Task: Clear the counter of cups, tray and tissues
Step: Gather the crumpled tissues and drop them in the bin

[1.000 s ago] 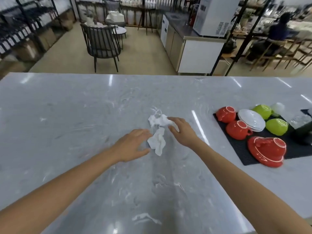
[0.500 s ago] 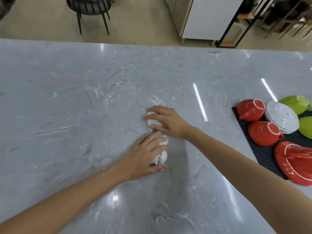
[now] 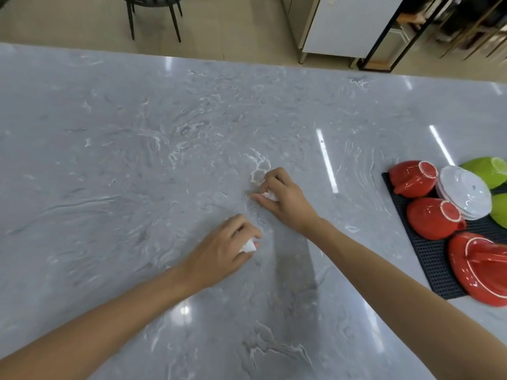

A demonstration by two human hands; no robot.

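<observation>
My left hand [image 3: 225, 250] rests on the grey marble counter [image 3: 137, 160], fingers curled around a crumpled white tissue [image 3: 249, 246] that pokes out at the fingertips. My right hand [image 3: 282, 198] sits a little farther back, closed on a second white tissue [image 3: 270, 194], mostly hidden under the fingers. At the right edge a black mat tray [image 3: 430, 259] carries upside-down red cups [image 3: 433, 218], a stack of white saucers [image 3: 463, 192], green cups [image 3: 485, 171] and a red cup on a red saucer [image 3: 480, 267].
Beyond the counter's far edge are a tan floor, black chair legs [image 3: 153, 15], a white cabinet [image 3: 348, 23] and a black shelf frame [image 3: 384, 50].
Both hands have gone from flat over the tissues to closed fists, each bunching one tissue. The hands have drawn slightly apart, and the view has tilted down.
</observation>
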